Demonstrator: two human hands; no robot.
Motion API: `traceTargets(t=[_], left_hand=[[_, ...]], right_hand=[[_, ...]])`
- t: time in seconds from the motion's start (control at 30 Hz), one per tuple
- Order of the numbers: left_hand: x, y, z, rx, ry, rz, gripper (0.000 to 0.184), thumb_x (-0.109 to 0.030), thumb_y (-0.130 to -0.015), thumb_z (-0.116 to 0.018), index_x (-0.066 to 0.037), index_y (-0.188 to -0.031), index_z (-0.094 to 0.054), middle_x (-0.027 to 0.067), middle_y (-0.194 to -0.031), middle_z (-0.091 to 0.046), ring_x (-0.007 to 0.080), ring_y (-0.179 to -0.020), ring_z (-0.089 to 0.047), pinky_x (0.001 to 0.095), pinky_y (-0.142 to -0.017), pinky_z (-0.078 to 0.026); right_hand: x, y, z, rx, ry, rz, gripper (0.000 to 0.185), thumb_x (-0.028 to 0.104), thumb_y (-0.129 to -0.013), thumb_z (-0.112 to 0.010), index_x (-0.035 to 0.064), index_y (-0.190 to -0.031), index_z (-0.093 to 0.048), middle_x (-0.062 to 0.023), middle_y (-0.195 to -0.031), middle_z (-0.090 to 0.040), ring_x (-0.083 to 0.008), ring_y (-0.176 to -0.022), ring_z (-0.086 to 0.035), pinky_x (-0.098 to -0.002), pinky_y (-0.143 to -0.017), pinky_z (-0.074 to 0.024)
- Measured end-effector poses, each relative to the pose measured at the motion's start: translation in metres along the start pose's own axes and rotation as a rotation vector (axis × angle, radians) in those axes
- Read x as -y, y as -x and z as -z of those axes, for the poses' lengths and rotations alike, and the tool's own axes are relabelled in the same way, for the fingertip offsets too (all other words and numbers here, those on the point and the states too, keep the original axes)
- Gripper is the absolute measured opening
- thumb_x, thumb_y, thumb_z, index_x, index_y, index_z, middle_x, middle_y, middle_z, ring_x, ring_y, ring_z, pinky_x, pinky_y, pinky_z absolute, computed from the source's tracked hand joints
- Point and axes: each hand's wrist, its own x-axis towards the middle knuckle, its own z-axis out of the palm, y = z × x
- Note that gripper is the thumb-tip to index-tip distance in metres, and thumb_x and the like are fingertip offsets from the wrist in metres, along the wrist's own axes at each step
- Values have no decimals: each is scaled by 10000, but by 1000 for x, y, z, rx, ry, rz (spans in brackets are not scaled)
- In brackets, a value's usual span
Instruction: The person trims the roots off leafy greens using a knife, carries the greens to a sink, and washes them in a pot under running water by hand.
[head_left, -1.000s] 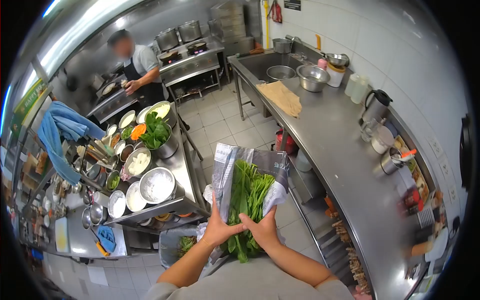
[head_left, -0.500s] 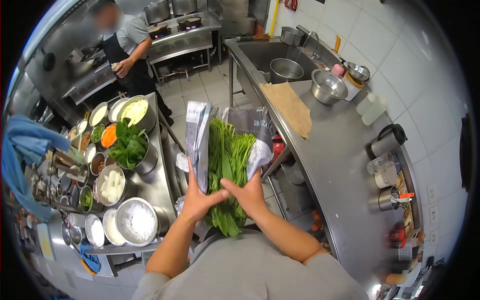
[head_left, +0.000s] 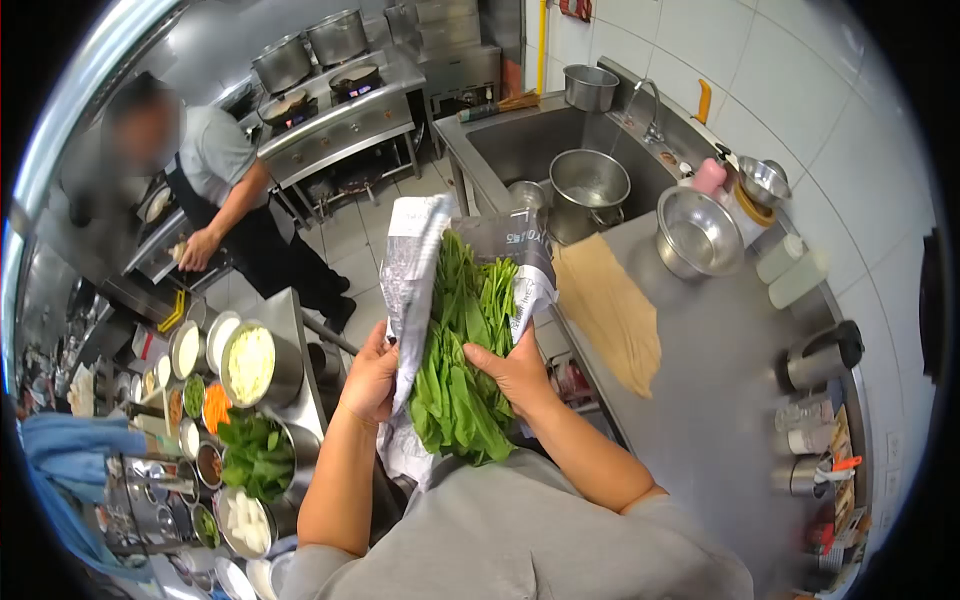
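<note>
A bunch of leafy greens (head_left: 462,370) lies in an opened newspaper wrap (head_left: 408,265), held up in front of my body. My left hand (head_left: 370,378) grips the left edge of the newspaper, its fingers curled against the paper. On the other side, my right hand (head_left: 512,372) holds the greens and the paper's right side, with the thumb over the stems. The fingers under the bundle are hidden.
At left, a counter holds a pot of leafy greens (head_left: 262,455) and several bowls. A co-worker (head_left: 225,190) stands by the stoves (head_left: 345,125). At right are a sink (head_left: 520,140), a brown cloth (head_left: 610,310), a metal bowl (head_left: 698,235) and a steel counter (head_left: 700,440).
My left hand has left the front of the greens and taken the newspaper's left edge. My right thumb stays on the greens. The view has turned, bringing the sink closer.
</note>
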Motion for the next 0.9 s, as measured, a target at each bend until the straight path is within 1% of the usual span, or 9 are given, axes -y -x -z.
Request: traceTargets(t=[0.03, 0.1, 0.27, 0.33, 0.5, 0.57, 0.7, 0.83, 0.9], left_hand=[[-9, -24, 1, 89, -6, 46, 606, -181, -1065, -679, -2, -1571, -399, 138, -1382, -671, 243, -1159, -709, 397, -1019, -575], [-23, -70, 5, 139, -44, 172, 474, -185, -1051, -701, -14, -1463, -543, 118, -1344, -695, 231, -1166, -705, 390, -1030, -568], [-29, -187, 9, 113, -159, 173, 454, -249, -1062, -681, -36, -1450, -578, 114, -1317, -706, 218, -1128, -713, 373, -982, -596], [-20, -242, 0, 120, 261, 132, 523, -418, -1092, -570, -30, -1443, -576, 160, -1285, -692, 279, -1091, -721, 394, -943, -619], [-31, -387, -2, 310, 319, 213, 537, -425, -1092, -565, -25, -1450, -569, 163, -1301, -688, 285, -1111, -716, 403, -962, -612], [-46, -439, -9, 385, 327, 243, 543, -428, -1093, -563, -23, -1454, -567, 164, -1308, -686, 287, -1119, -714, 406, -970, -609], [-81, -526, -32, 506, 314, 291, 554, -434, -1093, -558, -19, -1460, -561, 166, -1321, -683, 292, -1135, -710, 414, -985, -603], [-99, -590, -60, 600, 260, 381, 565, -439, -1094, -554, -15, -1466, -556, 168, -1334, -680, 296, -1151, -705, 421, -1000, -597], [-103, -616, -80, 641, 220, 422, 570, -442, -1094, -552, -13, -1469, -553, 169, -1340, -678, 298, -1159, -703, 424, -1008, -594]], right_hand=[[1, -25, 7, -1, -5, 1, 958, 96, -878, -878, 38, -1607, -259, -121, -1539, -478, -243, -1403, -497, -395, -1200, -398], [0, -67, 17, 63, -57, -113, 975, 115, -878, -886, 35, -1616, -255, -120, -1540, -480, -245, -1421, -482, -401, -1213, -381], [-9, -155, 19, 49, -95, -126, 994, 115, -882, -876, 97, -1652, -247, -84, -1588, -453, -243, -1456, -452, -415, -1206, -391], [-8, -199, 17, 53, -100, -76, 993, 114, -875, -880, 79, -1646, -255, -92, -1580, -457, -239, -1450, -456, -411, -1212, -380], [-19, -318, 28, 2, -69, -61, 946, 107, -858, -892, 32, -1603, -314, -97, -1522, -513, -221, -1404, -500, -398, -1201, -394], [-27, -360, 30, -12, -22, 67, 943, 103, -856, -893, 21, -1597, -316, -105, -1517, -522, -222, -1391, -516, -393, -1193, -403], [-21, -431, 37, -132, 248, 223, 1016, 101, -857, -890, 38, -1642, -249, -107, -1579, -476, -231, -1450, -468, -406, -1213, -373], [-18, -464, 37, -565, 536, 176, 1133, 174, -822, -947, 15, -1647, -186, -167, -1579, -464, -269, -1439, -480, -410, -1221, -358], [-13, -486, 39, -781, 661, 417, 1172, 200, -816, -955, 1, -1653, -158, -191, -1588, -442, -284, -1450, -462, -415, -1229, -344]])
